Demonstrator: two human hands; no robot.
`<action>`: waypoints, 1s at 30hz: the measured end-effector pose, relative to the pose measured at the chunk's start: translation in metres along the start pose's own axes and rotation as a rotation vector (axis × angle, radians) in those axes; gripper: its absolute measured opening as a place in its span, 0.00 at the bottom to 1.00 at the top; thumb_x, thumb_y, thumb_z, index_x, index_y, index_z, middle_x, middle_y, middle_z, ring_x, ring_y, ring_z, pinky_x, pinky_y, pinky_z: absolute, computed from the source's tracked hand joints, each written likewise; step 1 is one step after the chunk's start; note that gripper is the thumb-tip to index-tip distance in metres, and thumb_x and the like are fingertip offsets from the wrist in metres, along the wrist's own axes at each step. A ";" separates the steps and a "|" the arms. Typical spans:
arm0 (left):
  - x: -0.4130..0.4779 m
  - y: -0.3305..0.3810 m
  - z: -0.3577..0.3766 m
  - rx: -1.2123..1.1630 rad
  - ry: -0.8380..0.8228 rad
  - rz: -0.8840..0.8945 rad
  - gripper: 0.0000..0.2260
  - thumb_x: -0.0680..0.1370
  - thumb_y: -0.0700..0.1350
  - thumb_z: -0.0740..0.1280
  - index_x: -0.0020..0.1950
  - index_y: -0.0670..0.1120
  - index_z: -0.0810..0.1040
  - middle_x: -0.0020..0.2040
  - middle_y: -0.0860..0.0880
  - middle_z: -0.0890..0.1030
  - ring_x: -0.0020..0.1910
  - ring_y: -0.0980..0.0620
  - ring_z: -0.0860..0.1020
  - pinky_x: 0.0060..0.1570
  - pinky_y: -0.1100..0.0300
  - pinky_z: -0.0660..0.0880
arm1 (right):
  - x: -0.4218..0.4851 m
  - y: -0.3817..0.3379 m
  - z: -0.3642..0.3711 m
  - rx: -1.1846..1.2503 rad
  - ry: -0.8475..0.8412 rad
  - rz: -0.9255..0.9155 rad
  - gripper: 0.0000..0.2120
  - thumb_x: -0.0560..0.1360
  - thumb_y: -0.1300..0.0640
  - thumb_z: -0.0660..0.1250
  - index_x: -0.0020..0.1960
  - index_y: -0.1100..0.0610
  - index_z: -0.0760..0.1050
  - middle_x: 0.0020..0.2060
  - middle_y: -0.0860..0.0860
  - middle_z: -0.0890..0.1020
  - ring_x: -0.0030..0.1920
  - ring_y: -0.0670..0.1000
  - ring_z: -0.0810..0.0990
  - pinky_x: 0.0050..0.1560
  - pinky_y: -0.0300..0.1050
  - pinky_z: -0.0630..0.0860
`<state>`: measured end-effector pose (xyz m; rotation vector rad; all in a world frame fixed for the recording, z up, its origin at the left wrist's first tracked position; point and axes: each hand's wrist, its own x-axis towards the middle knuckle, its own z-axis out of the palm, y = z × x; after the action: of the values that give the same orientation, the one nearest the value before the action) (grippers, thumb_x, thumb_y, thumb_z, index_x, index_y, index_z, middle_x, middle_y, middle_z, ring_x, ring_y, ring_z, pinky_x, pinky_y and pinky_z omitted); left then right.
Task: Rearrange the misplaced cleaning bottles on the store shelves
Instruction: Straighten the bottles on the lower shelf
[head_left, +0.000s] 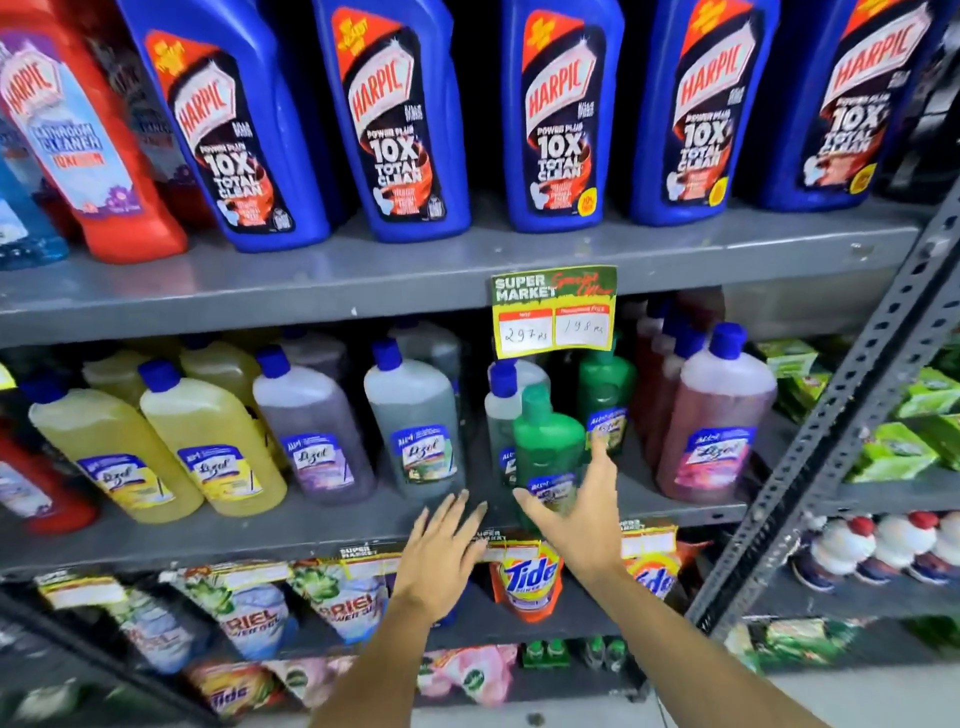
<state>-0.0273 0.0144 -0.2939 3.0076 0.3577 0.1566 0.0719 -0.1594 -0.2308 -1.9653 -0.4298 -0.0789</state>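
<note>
A green Lizol bottle stands at the front of the middle shelf, with a second green bottle behind and to its right. My right hand is spread open around the front green bottle's lower part, thumb left and fingers right, not closed on it. My left hand hovers open just left of it, fingers spread over the shelf edge. Grey, purple, yellow and pink Lizol bottles stand in rows along the same shelf.
Blue Harpic bottles line the top shelf, with a red Harpic bottle at the left. A price tag hangs from the top shelf edge. Tide and Ariel pouches fill the lower shelf. A slotted metal upright stands on the right.
</note>
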 end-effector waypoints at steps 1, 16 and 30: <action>-0.001 -0.001 0.005 -0.005 -0.014 -0.009 0.22 0.84 0.54 0.50 0.78 0.55 0.54 0.79 0.51 0.53 0.77 0.52 0.51 0.75 0.50 0.48 | -0.001 0.000 0.005 -0.004 -0.009 0.031 0.55 0.61 0.39 0.78 0.78 0.49 0.51 0.70 0.51 0.66 0.72 0.52 0.65 0.68 0.53 0.69; 0.001 -0.001 0.003 0.007 0.119 -0.015 0.33 0.58 0.31 0.78 0.60 0.53 0.81 0.62 0.48 0.81 0.60 0.49 0.79 0.56 0.51 0.78 | 0.020 0.026 0.017 0.066 0.154 0.162 0.44 0.58 0.51 0.82 0.67 0.46 0.61 0.59 0.48 0.76 0.60 0.52 0.77 0.57 0.53 0.76; 0.003 -0.005 0.001 0.043 0.255 0.000 0.21 0.65 0.45 0.81 0.57 0.46 0.83 0.57 0.50 0.84 0.54 0.52 0.82 0.49 0.53 0.80 | 0.043 0.056 -0.013 0.013 0.170 0.232 0.43 0.59 0.50 0.83 0.65 0.51 0.62 0.58 0.51 0.76 0.55 0.52 0.78 0.53 0.47 0.75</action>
<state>-0.0259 0.0196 -0.2951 3.0340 0.3876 0.5422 0.1327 -0.1803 -0.2629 -1.9639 -0.0900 -0.0939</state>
